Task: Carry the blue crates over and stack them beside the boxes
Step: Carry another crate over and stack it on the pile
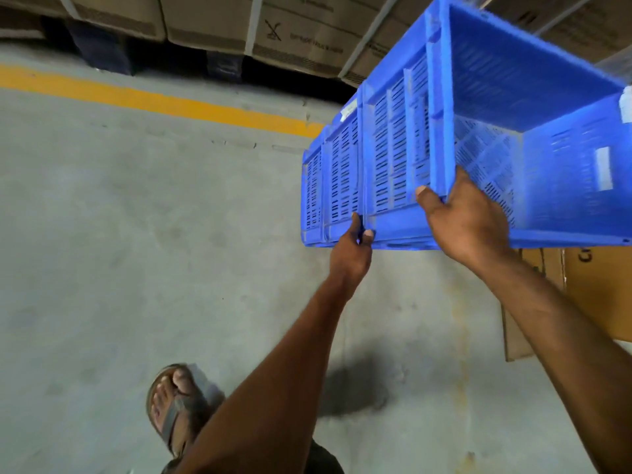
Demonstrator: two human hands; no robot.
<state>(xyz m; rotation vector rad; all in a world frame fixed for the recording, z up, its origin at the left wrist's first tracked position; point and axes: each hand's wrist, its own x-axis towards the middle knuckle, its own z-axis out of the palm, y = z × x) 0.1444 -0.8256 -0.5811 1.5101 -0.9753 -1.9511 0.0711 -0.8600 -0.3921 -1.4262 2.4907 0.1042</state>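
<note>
A nested stack of blue crates (393,159) is held up at the right of the view, above the grey floor (136,251). Its near rim is gripped at the top by the right hand (468,220), and a lower rim is clasped by the left hand (352,254). Cardboard boxes (273,25) are stacked beyond a yellow line (154,97); a sandalled foot (174,405) is seen below.

arms: bare, no sleeves
foot (178,401): in an open sandal (171,422) with a grey strap, toes showing
</note>
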